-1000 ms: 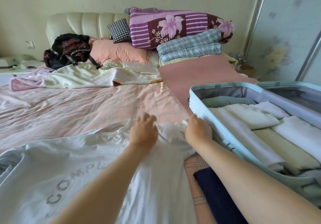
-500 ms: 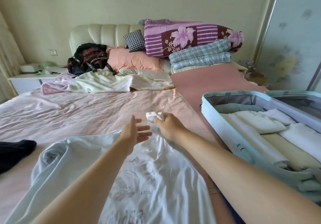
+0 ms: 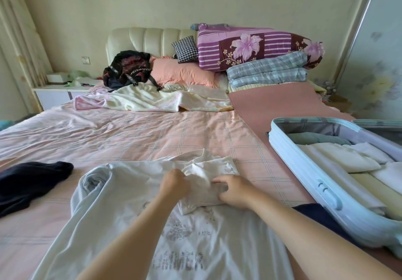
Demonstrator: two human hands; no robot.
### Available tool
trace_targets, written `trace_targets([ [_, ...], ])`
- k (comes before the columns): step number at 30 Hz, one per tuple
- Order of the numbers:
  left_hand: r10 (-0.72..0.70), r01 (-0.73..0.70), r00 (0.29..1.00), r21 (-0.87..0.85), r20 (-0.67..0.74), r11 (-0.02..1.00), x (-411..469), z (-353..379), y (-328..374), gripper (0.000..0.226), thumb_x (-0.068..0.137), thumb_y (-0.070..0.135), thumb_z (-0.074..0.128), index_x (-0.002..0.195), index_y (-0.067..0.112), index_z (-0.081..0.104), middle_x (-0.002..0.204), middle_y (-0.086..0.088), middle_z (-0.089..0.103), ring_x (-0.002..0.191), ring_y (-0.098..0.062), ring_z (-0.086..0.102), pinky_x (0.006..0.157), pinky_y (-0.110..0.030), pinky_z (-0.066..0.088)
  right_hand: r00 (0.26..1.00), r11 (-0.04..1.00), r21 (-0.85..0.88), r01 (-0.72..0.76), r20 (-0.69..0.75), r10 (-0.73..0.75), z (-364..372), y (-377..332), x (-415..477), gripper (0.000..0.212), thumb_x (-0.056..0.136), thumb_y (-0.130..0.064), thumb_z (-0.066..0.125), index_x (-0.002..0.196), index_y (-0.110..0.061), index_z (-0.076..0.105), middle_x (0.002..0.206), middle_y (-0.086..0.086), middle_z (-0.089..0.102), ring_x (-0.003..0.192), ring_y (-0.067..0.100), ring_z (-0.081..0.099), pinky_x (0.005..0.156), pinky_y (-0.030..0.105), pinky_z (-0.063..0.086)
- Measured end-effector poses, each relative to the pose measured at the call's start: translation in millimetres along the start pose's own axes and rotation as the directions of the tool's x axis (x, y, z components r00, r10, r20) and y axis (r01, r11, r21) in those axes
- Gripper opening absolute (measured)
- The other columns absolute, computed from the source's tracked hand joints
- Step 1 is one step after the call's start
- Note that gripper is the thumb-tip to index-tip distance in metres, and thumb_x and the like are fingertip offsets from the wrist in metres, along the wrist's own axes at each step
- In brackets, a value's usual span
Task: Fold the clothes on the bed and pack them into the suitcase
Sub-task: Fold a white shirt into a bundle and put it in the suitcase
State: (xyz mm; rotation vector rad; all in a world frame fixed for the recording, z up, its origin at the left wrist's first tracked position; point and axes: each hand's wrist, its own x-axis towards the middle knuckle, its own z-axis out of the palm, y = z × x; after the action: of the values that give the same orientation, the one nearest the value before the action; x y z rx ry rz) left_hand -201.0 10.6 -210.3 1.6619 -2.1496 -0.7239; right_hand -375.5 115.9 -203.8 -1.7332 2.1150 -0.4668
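Pink bed carries a white T-shirt; left grip and right grip pinch its bunched fabric, suitcase to their right.

Not much to read here tbh. The black bag up at 11 o'clock has white capital letters running along its straps, upside down from here. Looks like MANWEISI, though the last letters are iffy. The white shirt at 6 o'clock has a row of faded grey block letters under a blotchy print, way too washed out to make out.
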Motion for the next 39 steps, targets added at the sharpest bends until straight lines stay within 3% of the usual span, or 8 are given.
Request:
trace_targets([
  [4, -0.051, -0.015, 0.978, -0.318, -0.200, 0.948, -2, -5, 5, 0.019, 0.086, 0.004, 0.042, 0.090, 0.004, 0.060, 0.083, -0.009, 0.060, 0.078, -0.029, 0.055, 0.064, -0.038, 0.044, 0.983, 0.961, -0.247, 0.127, 0.161, -0.089, 6, 4, 0, 0.093, 0.077, -0.043, 0.071, 0.156, -0.040, 0.022, 0.167, 0.000, 0.015, 0.154, 0.015, 0.010, 0.124, 0.035, 0.011],
  [7, -0.099, -0.015, 0.957, -0.388, -0.273, 0.922, 0, -24, -3, 0.024, 0.087, 0.002, 0.034, 0.101, 0.016, 0.048, 0.096, -0.008, 0.057, 0.080, -0.030, 0.056, 0.064, -0.040, 0.050, 0.985, 0.967, -0.194, 0.167, 0.060, -0.159, 8, -6, 1, 0.074, 0.091, -0.020, 0.061, 0.157, -0.031, 0.029, 0.167, 0.002, 0.015, 0.154, 0.016, 0.012, 0.124, 0.031, 0.012],
  [11, 0.057, -0.047, 0.916, 0.035, -0.398, 0.998, 10, -63, -38, 0.051, 0.085, -0.007, 0.046, 0.122, 0.028, 0.045, 0.109, -0.006, 0.051, 0.079, -0.030, 0.059, 0.055, -0.037, 0.051, 0.978, 0.976, 0.061, 0.207, 0.005, -0.208, 12, -43, 2, 0.067, 0.090, 0.000, 0.046, 0.149, -0.030, 0.046, 0.158, -0.011, 0.035, 0.147, 0.010, 0.028, 0.120, 0.029, 0.023],
  [17, 0.097, -0.106, 0.994, 0.477, 0.044, 0.872, 17, -66, -105, 0.100, 0.081, -0.009, 0.062, 0.156, 0.028, 0.007, 0.148, -0.019, 0.033, 0.115, -0.030, 0.059, 0.087, -0.033, 0.056, 0.969, 0.981, 0.116, 0.157, 0.174, -0.176, 36, -76, 21, 0.035, 0.099, -0.035, 0.049, 0.124, -0.022, 0.069, 0.133, -0.012, 0.063, 0.121, 0.013, 0.057, 0.099, 0.024, 0.043],
  [21, 0.264, -0.255, 0.964, 0.425, 0.038, 0.869, 16, -65, -116, 0.083, 0.082, -0.013, 0.046, 0.148, 0.033, 0.029, 0.147, -0.009, 0.034, 0.100, -0.026, 0.065, 0.081, -0.034, 0.057, 0.959, 0.982, -0.123, 0.140, -0.230, -0.166, 33, -61, 62, 0.033, 0.098, -0.019, 0.046, 0.123, -0.024, 0.068, 0.130, -0.005, 0.063, 0.117, 0.023, 0.059, 0.096, 0.033, 0.048],
  [27, 0.315, -0.246, 0.949, 0.597, -0.012, 0.764, 21, -80, -118, 0.079, 0.086, -0.005, 0.037, 0.156, 0.031, 0.025, 0.164, 0.017, 0.009, 0.111, -0.026, 0.063, 0.085, -0.037, 0.055, 0.983, 0.893, -0.448, -0.032, -0.176, -0.053, 22, -38, 105, 0.035, 0.097, -0.013, 0.046, 0.129, -0.025, 0.056, 0.130, 0.000, 0.060, 0.111, 0.026, 0.063, 0.083, 0.032, 0.049],
  [32, 0.218, -0.158, 0.976, 0.627, -0.019, 0.763, 38, -100, -143, 0.076, 0.085, -0.001, 0.040, 0.155, 0.021, 0.022, 0.164, 0.013, 0.011, 0.115, -0.030, 0.062, 0.086, -0.040, 0.054, 0.888, 0.919, -0.392, -0.042, -0.437, -0.146, 11, -49, 128, 0.025, 0.096, -0.008, 0.041, 0.113, -0.018, 0.055, 0.111, 0.004, 0.063, 0.093, 0.029, 0.064, 0.072, 0.033, 0.040],
  [39, 0.143, -0.105, 0.990, 0.732, 0.011, 0.673, 44, -101, -118, 0.039, 0.086, 0.027, 0.044, 0.123, 0.024, 0.059, 0.120, 0.002, 0.047, 0.106, -0.024, 0.056, 0.081, -0.035, 0.048, 0.979, 0.710, -0.690, -0.141, -0.202, -0.001, 23, -58, 149, 0.038, 0.086, -0.026, 0.063, 0.124, -0.026, 0.059, 0.123, -0.001, 0.060, 0.120, 0.022, 0.054, 0.105, 0.041, 0.032],
])
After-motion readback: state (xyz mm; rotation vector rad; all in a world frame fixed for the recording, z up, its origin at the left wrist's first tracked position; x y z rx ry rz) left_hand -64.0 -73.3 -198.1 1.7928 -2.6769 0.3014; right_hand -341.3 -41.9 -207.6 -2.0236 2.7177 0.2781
